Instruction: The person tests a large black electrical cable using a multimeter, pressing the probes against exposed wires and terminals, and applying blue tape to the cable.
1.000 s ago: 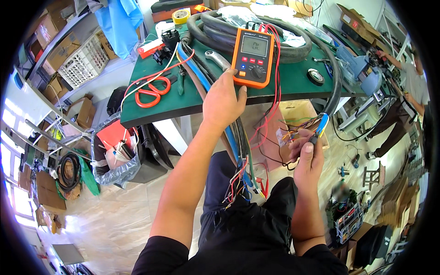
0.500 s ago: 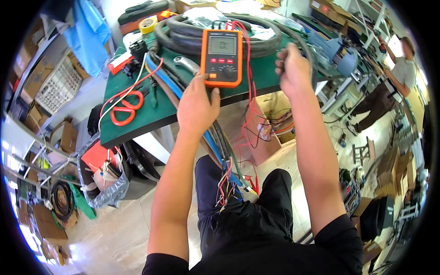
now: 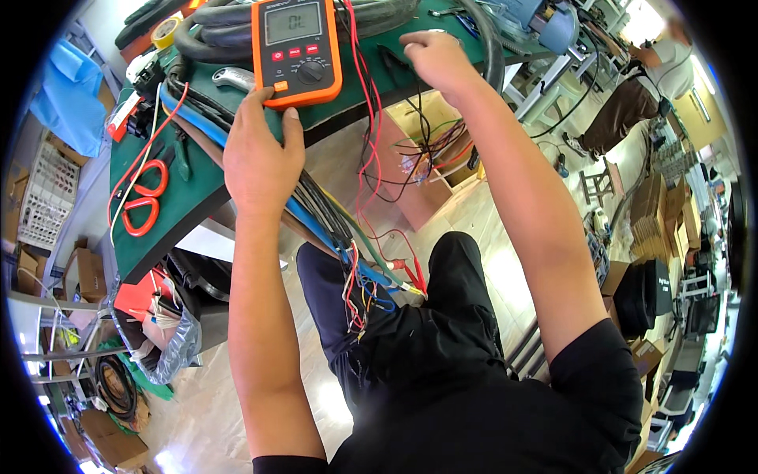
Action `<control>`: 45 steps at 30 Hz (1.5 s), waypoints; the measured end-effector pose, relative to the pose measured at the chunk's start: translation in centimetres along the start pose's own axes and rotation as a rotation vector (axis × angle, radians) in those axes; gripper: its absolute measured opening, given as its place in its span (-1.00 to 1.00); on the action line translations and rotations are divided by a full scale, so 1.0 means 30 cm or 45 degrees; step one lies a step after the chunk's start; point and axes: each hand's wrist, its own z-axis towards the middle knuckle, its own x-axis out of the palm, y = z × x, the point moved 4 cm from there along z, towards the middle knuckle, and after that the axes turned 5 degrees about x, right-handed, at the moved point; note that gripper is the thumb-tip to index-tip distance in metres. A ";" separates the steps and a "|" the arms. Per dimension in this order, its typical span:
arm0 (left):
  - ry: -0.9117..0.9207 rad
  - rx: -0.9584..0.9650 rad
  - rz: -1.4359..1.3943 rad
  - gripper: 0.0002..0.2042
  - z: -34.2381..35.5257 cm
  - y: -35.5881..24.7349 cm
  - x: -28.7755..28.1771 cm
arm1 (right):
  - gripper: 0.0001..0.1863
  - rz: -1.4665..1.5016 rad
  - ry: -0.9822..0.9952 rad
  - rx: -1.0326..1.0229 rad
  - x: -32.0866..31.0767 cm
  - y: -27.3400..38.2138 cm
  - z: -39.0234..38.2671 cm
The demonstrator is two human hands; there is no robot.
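Observation:
An orange handheld digital meter (image 3: 297, 55) with a grey display and a dial leans at the bench edge. My left hand (image 3: 262, 154) is closed at its lower left corner, a finger by the orange button and the thumb along the bottom edge. My right hand (image 3: 444, 63) hovers over the bench right of the meter. Its index finger is stretched out leftward; the other fingers are partly hidden. Beneath it lies a black tool or clip (image 3: 392, 62). Red test leads (image 3: 365, 83) hang from the meter to red clips (image 3: 414, 275) at a bundle of stripped wires (image 3: 359, 292) by my lap.
On the green bench (image 3: 178, 229) lie red-handled scissors (image 3: 144, 197), a thick black cable coil (image 3: 387, 16) and yellow tape (image 3: 164, 31). A lined bin (image 3: 178, 351) stands below left. An open wooden box (image 3: 407, 189) of wires is under the bench. Another person (image 3: 639, 87) stands at far right.
The view has shifted, so the bench and meter sit farther left and higher. My right hand's curled fingers have changed to a stretched index finger. My left hand stays at the meter.

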 end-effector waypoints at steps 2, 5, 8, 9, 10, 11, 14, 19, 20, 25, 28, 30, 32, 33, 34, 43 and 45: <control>0.008 -0.004 0.006 -0.64 -0.005 -0.002 0.009 | -0.64 0.219 -0.150 0.069 -0.093 0.018 -0.079; 0.012 0.013 0.017 -0.63 -0.004 -0.011 0.012 | -0.66 0.798 -0.341 0.065 -0.226 -0.004 -0.272; -0.052 0.021 0.000 -0.65 -0.006 0.011 0.010 | -0.70 0.856 -0.577 0.210 -0.263 -0.088 -0.514; -0.086 0.044 0.007 -0.65 -0.007 0.031 0.000 | -0.71 0.833 -0.589 0.260 -0.243 -0.141 -0.581; -0.127 0.083 0.011 -0.65 -0.005 0.038 -0.009 | -0.72 0.750 -0.525 0.361 -0.222 -0.193 -0.648; -0.107 0.060 -0.025 -0.62 -0.005 0.041 -0.018 | -0.72 0.686 -0.444 0.452 -0.196 -0.244 -0.710; -0.282 0.110 -0.260 -0.62 -0.030 0.038 -0.090 | -0.75 0.685 -0.359 0.681 -0.205 -0.364 -0.895; -0.276 0.025 0.372 -0.77 -0.010 0.260 -0.340 | -0.78 0.564 -0.389 0.902 -0.248 -0.451 -1.083; -0.189 -0.046 0.498 -0.79 0.006 0.331 -0.403 | -0.78 0.562 -0.364 0.924 -0.230 -0.447 -1.090; 0.155 -0.071 0.728 -0.79 0.069 0.506 -0.426 | -0.79 0.601 -0.308 0.885 -0.211 -0.453 -1.069; -0.134 0.156 0.832 -0.73 0.078 0.417 -0.396 | -0.79 0.603 -0.278 0.812 -0.196 -0.394 -1.037; 0.155 0.062 0.809 -0.71 0.084 0.408 -0.374 | -0.79 0.611 -0.249 0.776 -0.186 -0.373 -1.034; 0.391 0.007 0.893 -0.69 0.096 0.413 -0.351 | -0.79 0.612 -0.218 0.774 -0.174 -0.365 -1.034; 0.357 0.030 0.919 -0.71 0.103 0.405 -0.344 | -0.79 0.609 -0.201 0.788 -0.167 -0.366 -1.037; 0.323 0.053 0.945 -0.72 0.110 0.392 -0.331 | -0.79 0.606 -0.185 0.803 -0.160 -0.368 -1.042; 0.503 -0.153 1.145 -0.74 0.105 0.398 -0.301 | -0.78 0.623 -0.214 0.853 -0.181 -0.396 -1.075; 0.579 -0.176 1.152 -0.73 0.116 0.425 -0.291 | -0.78 0.617 -0.210 0.844 -0.185 -0.397 -1.074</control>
